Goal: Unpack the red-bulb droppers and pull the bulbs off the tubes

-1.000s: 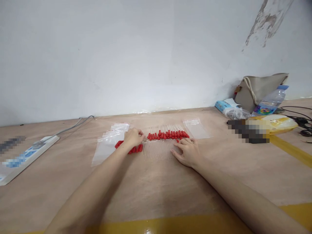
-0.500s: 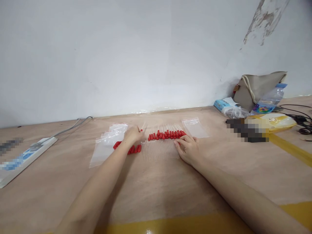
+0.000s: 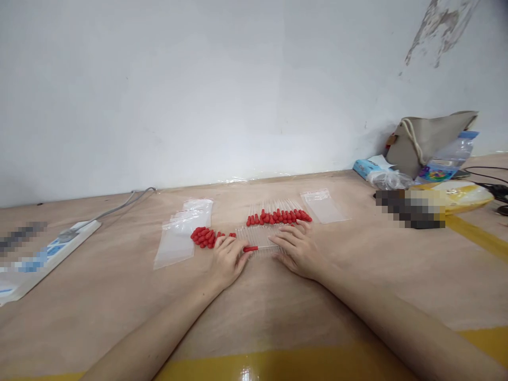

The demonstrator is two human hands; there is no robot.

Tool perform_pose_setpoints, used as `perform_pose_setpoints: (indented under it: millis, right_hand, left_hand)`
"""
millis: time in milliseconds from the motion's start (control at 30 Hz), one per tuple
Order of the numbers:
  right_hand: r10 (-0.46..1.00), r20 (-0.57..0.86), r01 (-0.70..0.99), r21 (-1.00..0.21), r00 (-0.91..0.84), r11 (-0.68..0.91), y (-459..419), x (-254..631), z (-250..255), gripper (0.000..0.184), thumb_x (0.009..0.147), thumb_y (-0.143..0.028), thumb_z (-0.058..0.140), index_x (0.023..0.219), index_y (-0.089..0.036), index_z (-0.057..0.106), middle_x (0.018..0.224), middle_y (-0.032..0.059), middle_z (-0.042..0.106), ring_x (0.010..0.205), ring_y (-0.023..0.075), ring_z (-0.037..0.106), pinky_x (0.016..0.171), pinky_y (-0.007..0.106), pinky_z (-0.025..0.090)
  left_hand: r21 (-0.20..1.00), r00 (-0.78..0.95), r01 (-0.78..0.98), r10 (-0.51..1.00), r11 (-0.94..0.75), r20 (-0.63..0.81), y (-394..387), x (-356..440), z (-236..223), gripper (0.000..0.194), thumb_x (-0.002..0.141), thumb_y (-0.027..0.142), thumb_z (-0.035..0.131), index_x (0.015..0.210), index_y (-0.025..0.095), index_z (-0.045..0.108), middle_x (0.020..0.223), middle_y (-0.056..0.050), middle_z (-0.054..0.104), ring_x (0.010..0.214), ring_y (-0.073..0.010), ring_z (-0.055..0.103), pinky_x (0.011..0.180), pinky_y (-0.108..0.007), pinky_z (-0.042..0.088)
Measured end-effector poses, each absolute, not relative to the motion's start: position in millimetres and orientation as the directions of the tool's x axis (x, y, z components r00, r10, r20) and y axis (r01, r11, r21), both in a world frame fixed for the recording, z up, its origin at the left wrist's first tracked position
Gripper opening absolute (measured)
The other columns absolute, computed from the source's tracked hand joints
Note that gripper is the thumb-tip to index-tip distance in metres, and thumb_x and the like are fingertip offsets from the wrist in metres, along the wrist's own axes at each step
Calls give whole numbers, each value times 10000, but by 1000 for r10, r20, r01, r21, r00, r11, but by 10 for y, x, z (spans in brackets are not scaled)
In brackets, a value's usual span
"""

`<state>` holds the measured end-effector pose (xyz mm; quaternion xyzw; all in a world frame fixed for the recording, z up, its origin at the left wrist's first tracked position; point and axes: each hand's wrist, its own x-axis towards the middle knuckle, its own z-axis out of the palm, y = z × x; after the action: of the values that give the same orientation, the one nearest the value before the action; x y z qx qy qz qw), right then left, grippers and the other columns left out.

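Note:
My left hand (image 3: 229, 260) is closed, its fingertips pinching the end of a red rubber dropper bulb (image 3: 251, 248). A thin clear tube (image 3: 263, 247) extends from that bulb toward my right hand (image 3: 299, 246), whose fingers are closed around the tube's other end. Both hands are over a row of bare clear tubes (image 3: 254, 234) lying side by side. Just behind lies a row of droppers with red bulbs (image 3: 280, 216), their clear tubes pointing to the wall. Beside my left hand is a pile of loose red bulbs (image 3: 203, 237), partly covered by my fingers.
Clear zip bags (image 3: 174, 244) overlap on the left, and another zip bag (image 3: 324, 205) lies at right. A white power strip (image 3: 51, 254) with a grey cable is at far left. A tissue pack (image 3: 364, 169), grey bag (image 3: 431, 137) and plastic bottle (image 3: 454, 159) stand back right.
My left hand has come back toward me and right from the far side of the loose bulbs. My right hand has moved slightly; a red bulb on a tube now shows between both hands.

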<state>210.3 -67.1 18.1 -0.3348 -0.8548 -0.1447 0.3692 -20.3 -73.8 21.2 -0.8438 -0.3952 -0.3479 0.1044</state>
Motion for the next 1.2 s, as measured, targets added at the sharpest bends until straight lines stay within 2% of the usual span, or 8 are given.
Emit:
perform_pose_setpoints:
  millis: [167,300,433,667,1000,1100,1200]
  right_hand:
    - [461,704,667,23,-539,745,-642,2041,136,269,848,-339,481,1049,-198,591,753,13,641,787,147,520,946,416,217]
    - [450,686,639,27,-572,769,-634,2019,127,205,851,-329,479,916,-227,643,643,-11,595,714,128,482,928,403,212]
    - [430,685,604,19,-588,797,-652,2014,123,195,852,-314,475,840,-233,651,633,-14,579,706,119,461,923,395,201]
    - [362,707,543,36,-607,839,-691,2028,135,145,841,-271,493,860,-229,630,587,-32,567,665,111,430,885,377,219]
    - [284,742,531,113,-607,840,-722,2064,142,151,839,-228,491,914,-231,622,578,-36,536,667,112,405,849,346,257]
    - [285,745,527,105,-604,843,-714,2115,141,171,833,-213,489,926,-237,630,581,-34,534,659,113,400,840,341,270]
    - [359,774,594,28,-522,804,-657,2211,151,190,823,-199,491,917,-258,645,595,-26,541,672,118,419,827,333,279]
  left_hand:
    - [95,477,694,555,-713,681,-755,-153,246,54,821,235,530,837,188,551,775,2,653,722,-139,541,747,-316,343]
    - [65,524,674,538,-736,661,-778,-140,259,97,822,246,532,886,190,577,827,-8,659,786,-153,535,760,-322,341]
    - [9,592,656,522,-755,614,-766,-120,250,161,823,310,536,938,224,607,992,-19,642,925,-185,506,812,-347,325]
    - [-7,632,647,532,-762,563,-783,-118,275,159,851,301,494,785,198,595,816,11,653,826,-157,505,840,-368,285]
    - [-26,640,640,514,-768,570,-805,-126,281,185,856,280,478,732,185,577,762,3,634,776,-153,493,786,-361,298]
    - [-1,635,637,525,-771,567,-826,-167,260,188,862,265,464,746,182,587,766,-10,633,739,-148,490,706,-327,328]
    - [67,582,659,564,-749,586,-850,-264,246,177,866,234,449,776,179,591,784,-28,621,744,-147,505,688,-311,367]
